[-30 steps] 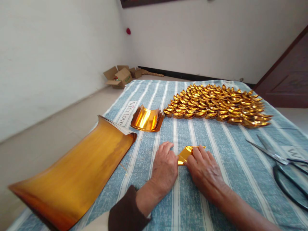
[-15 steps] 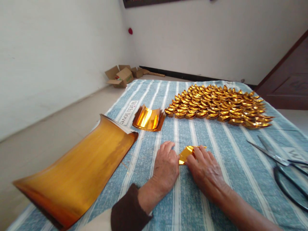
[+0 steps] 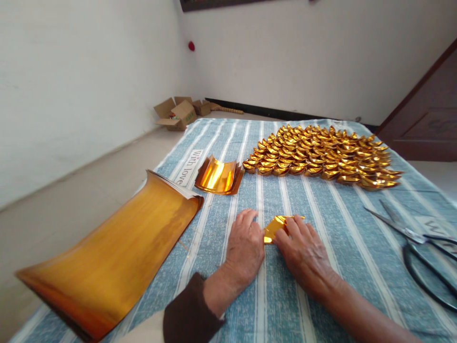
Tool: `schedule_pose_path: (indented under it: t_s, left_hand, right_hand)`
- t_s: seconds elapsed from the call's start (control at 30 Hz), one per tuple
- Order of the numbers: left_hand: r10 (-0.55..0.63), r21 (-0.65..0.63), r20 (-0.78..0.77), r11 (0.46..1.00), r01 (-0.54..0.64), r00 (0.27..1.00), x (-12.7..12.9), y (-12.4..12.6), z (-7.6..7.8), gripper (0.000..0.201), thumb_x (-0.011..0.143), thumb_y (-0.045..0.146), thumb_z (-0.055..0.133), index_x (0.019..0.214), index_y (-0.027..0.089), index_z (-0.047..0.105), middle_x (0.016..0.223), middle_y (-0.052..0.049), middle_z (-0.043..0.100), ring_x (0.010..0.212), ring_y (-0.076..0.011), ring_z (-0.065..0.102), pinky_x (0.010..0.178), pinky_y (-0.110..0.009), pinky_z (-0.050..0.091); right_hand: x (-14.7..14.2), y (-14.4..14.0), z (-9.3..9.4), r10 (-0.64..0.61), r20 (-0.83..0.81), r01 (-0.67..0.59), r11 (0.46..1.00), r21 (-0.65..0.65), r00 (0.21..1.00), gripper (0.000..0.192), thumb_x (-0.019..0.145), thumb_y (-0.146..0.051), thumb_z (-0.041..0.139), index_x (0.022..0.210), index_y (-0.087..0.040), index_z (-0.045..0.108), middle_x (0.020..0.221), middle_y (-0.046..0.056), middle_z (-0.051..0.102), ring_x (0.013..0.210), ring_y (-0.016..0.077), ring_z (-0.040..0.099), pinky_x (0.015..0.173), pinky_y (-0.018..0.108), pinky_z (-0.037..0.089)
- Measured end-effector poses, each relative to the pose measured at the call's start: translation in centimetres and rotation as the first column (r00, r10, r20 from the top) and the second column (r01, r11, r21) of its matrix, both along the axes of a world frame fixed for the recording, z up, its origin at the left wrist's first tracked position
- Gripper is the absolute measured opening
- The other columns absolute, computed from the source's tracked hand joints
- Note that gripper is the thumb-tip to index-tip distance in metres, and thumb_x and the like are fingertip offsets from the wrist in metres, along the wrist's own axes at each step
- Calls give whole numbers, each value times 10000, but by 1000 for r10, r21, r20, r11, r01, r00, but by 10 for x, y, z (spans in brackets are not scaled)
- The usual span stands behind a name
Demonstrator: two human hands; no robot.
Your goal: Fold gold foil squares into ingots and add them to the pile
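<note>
Right hand (image 3: pixel 302 247) arched over, gripping gold paper (image 3: pixel 273 227), paper's right part hidden, left hand (image 3: pixel 245 245) curled alongside, grip unclear.

One head-worn camera looks forward and down along the surface (image 3: pixel 280 305) from its near end. The left hand (image 3: pixel 245 245) and right hand (image 3: pixel 303 244) show close by, below mid-view; the wall (image 3: pixel 303 52) stands beyond the far edge.

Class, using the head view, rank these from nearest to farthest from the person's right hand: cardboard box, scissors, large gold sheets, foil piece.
1. Foil piece: touching the right hand, at its left.
2. Scissors: off to the right.
3. Large gold sheets: across on the left.
4. Cardboard box: in the background, left.
</note>
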State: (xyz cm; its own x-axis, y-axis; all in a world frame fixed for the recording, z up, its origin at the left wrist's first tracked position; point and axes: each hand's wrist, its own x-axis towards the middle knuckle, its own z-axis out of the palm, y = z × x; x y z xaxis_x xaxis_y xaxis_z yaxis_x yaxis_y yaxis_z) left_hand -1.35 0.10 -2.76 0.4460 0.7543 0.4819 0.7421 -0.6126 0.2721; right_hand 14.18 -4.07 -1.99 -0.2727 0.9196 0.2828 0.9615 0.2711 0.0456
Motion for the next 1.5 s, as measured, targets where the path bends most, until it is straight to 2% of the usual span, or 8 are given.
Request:
schedule_pose_path:
  t_s: [0.3,0.53,0.8,1.07,1.17,1.27,1.37,1.5]
  left_hand:
    - [5,7,-15,1000,-4,1000,1,1,0,188,844,63,484,710,149,584,1075,-148,612,1080,-279,546,940,-487,503]
    - [-3,24,-19,1000,3,1000,2,3,-1,177,847,73,496,716,139,595,1071,-154,612,1084,-285,536,939,-476,504]
    - [1,2,-15,1000,-1,1000,2,1,0,160,838,77,503,735,144,605,1079,-151,614,1106,-288,526,943,-481,502]
    - [11,-34,-14,999,-12,1000,3,-1,0,157,834,85,510,733,147,613,1091,-144,610,1110,-291,522,957,-485,497]
    - [20,-45,-14,999,-21,1000,3,-2,-1,164,844,88,509,734,140,619,1096,-146,609,1118,-296,524,964,-492,494]
    - [24,-41,-12,999,-25,1000,3,-2,-1,172,843,72,498,742,124,626,1090,-162,613,1119,-301,530,968,-496,493]
    - [22,-44,-5,999,-23,1000,3,-2,0,161,836,66,499,753,119,627,1093,-169,616,1121,-302,536,969,-498,491]
    - [13,-57,9,998,-13,1000,3,-2,1,149,823,64,508,740,122,617,1095,-173,618,1123,-303,540,964,-504,494]
  right_hand:
    - [2,0,2,8,-22,-9,999,-37,1000,103,890,-160,555,815,-214,600,897,95,609,883,279,522,745,387,402]
    - [14,2,5,-2,-295,-14,998,-55,955,39,912,-228,515,907,-193,532,862,54,635,821,228,566,695,323,422]
    - [24,0,8,-38,-401,-1,995,-97,915,313,836,-107,411,1133,-183,473,953,63,667,812,198,615,717,289,439]
    - [31,-2,1,-42,-444,-8,994,-112,895,309,847,-134,399,1145,-177,469,995,86,677,837,206,640,694,289,468]
    - [30,-1,1,-30,-421,-19,993,-113,907,276,859,-129,396,1109,-179,501,973,83,676,862,214,639,726,313,484]
    - [27,-1,2,70,-333,-106,990,-92,940,238,897,-134,391,1061,-197,551,991,88,663,948,238,618,817,380,488]
    - [22,-2,1,144,-196,-157,986,-52,970,243,922,-181,439,1116,-228,578,1086,120,630,1073,286,575,871,457,477]
    - [18,-5,-3,157,-55,-157,988,9,986,324,888,-252,568,1209,-291,568,1176,146,573,1134,348,531,859,506,484]
